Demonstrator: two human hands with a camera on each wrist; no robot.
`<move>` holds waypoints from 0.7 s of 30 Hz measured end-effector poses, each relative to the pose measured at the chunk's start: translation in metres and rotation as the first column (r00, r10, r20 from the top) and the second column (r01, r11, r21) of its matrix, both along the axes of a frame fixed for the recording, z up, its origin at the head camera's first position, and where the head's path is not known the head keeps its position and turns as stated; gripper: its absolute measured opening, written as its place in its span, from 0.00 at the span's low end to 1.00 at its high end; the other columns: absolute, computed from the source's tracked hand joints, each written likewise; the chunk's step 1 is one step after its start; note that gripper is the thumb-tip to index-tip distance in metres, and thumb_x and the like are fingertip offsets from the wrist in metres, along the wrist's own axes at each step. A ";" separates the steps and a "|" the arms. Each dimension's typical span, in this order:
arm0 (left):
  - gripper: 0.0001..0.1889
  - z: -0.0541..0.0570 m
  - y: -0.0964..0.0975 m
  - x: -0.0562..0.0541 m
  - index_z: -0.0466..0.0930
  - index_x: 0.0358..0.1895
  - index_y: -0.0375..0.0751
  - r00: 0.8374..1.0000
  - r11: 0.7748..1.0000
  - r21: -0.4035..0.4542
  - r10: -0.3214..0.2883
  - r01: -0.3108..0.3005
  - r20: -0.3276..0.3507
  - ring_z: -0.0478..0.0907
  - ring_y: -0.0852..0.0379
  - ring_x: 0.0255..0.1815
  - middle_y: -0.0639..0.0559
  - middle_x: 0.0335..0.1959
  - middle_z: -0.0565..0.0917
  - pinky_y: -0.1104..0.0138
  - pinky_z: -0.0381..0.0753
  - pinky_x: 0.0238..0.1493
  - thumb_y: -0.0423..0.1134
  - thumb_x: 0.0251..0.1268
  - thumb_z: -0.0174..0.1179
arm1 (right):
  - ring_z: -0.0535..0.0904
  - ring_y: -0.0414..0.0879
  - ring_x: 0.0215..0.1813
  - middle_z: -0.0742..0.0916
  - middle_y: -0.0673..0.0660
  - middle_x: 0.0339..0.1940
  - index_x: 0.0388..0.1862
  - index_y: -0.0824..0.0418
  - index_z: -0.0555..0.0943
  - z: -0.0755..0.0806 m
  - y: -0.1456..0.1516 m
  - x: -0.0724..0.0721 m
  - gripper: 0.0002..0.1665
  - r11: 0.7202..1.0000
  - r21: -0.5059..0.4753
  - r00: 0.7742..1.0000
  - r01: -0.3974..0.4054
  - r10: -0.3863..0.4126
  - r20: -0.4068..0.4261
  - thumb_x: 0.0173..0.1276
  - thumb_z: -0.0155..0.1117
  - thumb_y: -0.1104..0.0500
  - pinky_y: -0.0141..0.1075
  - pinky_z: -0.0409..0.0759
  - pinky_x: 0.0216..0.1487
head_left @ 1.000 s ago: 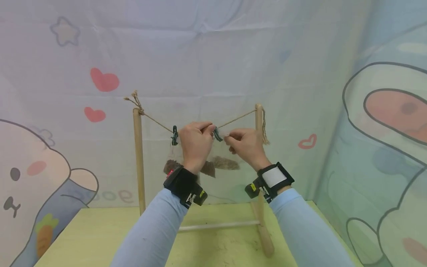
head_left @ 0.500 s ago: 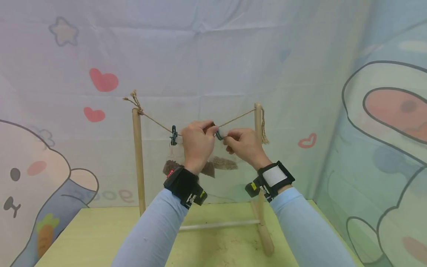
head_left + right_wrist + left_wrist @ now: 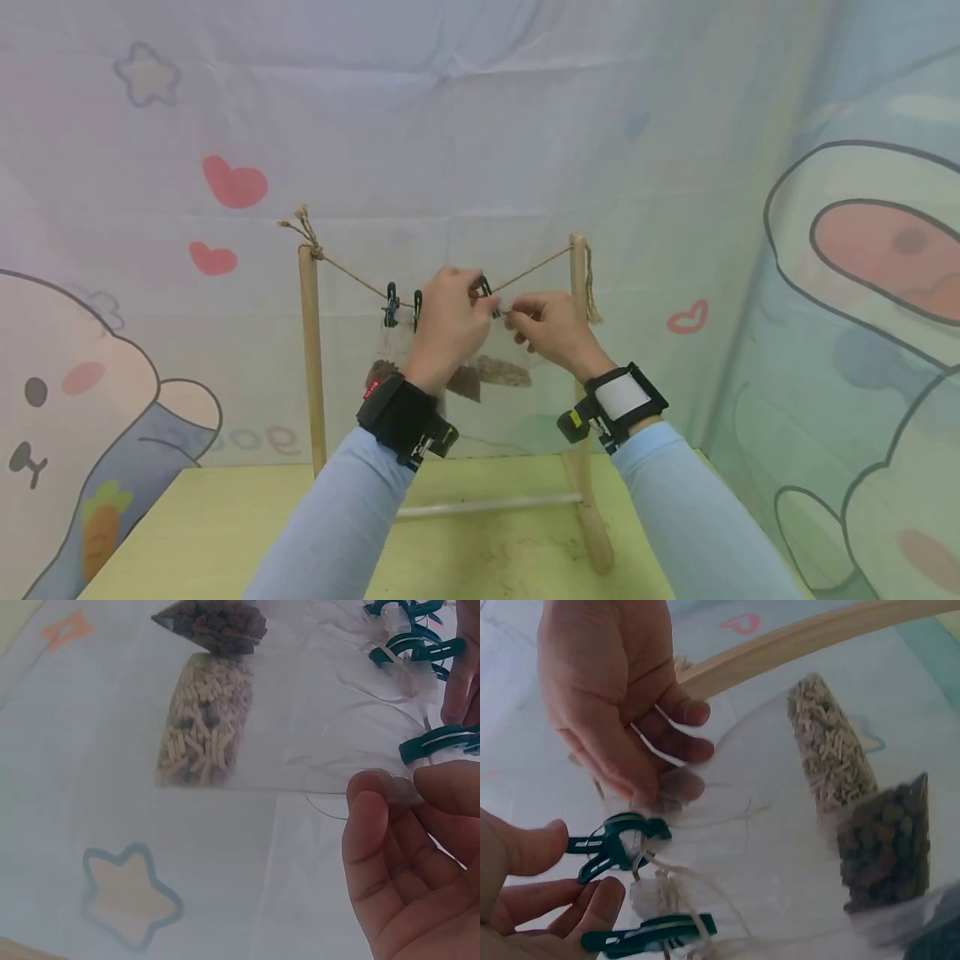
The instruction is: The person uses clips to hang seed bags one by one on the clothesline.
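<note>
A clear plastic bag [image 3: 300,750] of pale stick-shaped pellets [image 3: 829,742] hangs at the twine. Its upper corner is pinched between the thumb and index finger of my right hand [image 3: 555,333]. A green clip [image 3: 619,844] bites on the bag's top edge at the twine. My left hand [image 3: 447,321] surrounds that clip's spread handles, thumb on one side and fingers on the other, fingertips right at the handle ends. Beside it hangs another bag with dark brown pieces [image 3: 889,844], and another green clip [image 3: 392,305] sits further left on the line.
Twine [image 3: 532,268] sags between two wooden posts, the left post [image 3: 311,358] and the right post [image 3: 578,275]. A pale crossbar [image 3: 487,505] runs low between them above the yellow-green tabletop [image 3: 210,533]. Printed cloth [image 3: 480,150] stands behind.
My left hand has shifted slightly right and its fingers have loosened; more of the clip shows now. A second clip has come into view left of that hand. My right hand keeps its pinch.
</note>
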State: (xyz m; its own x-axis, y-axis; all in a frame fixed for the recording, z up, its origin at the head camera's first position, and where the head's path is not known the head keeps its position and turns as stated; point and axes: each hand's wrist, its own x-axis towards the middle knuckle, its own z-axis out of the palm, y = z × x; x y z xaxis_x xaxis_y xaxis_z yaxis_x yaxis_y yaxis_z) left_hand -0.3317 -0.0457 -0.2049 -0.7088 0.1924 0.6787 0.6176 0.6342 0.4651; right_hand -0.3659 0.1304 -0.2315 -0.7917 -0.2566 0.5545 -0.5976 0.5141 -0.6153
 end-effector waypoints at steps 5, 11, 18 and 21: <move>0.25 -0.003 -0.018 0.012 0.72 0.72 0.29 1.000 0.999 -0.030 -0.020 0.020 -0.024 0.78 0.39 0.59 0.33 0.63 0.76 0.53 0.79 0.57 0.38 0.80 0.58 | 0.87 0.52 0.37 0.90 0.66 0.48 0.59 0.70 0.84 -0.005 0.010 0.003 0.18 0.998 0.066 1.000 0.006 -0.007 0.025 0.78 0.60 0.61 0.36 0.84 0.35; 0.24 -0.016 -0.055 0.038 0.75 0.69 0.28 0.980 0.998 -0.068 -0.002 -0.012 -0.197 0.77 0.37 0.61 0.33 0.61 0.78 0.48 0.79 0.60 0.36 0.75 0.63 | 0.86 0.55 0.44 0.89 0.65 0.52 0.60 0.67 0.84 -0.022 0.032 0.017 0.17 0.990 0.135 0.996 0.042 -0.030 -0.087 0.79 0.60 0.61 0.45 0.85 0.42; 0.26 -0.055 -0.091 0.053 0.76 0.68 0.28 0.928 0.990 -0.093 0.062 -0.103 -0.367 0.80 0.37 0.56 0.33 0.62 0.79 0.49 0.84 0.48 0.35 0.72 0.67 | 0.81 0.62 0.61 0.85 0.66 0.61 0.63 0.67 0.82 -0.055 0.053 0.038 0.20 0.978 0.150 0.934 0.147 -0.087 -0.347 0.75 0.66 0.62 0.56 0.83 0.50; 0.27 -0.076 -0.103 0.058 0.76 0.68 0.30 0.903 0.980 -0.090 0.123 -0.175 -0.412 0.76 0.35 0.64 0.34 0.64 0.78 0.44 0.79 0.58 0.36 0.70 0.68 | 0.78 0.63 0.65 0.83 0.66 0.63 0.64 0.68 0.82 -0.073 0.060 0.043 0.25 0.968 0.137 0.868 0.209 -0.119 -0.481 0.69 0.71 0.63 0.57 0.82 0.53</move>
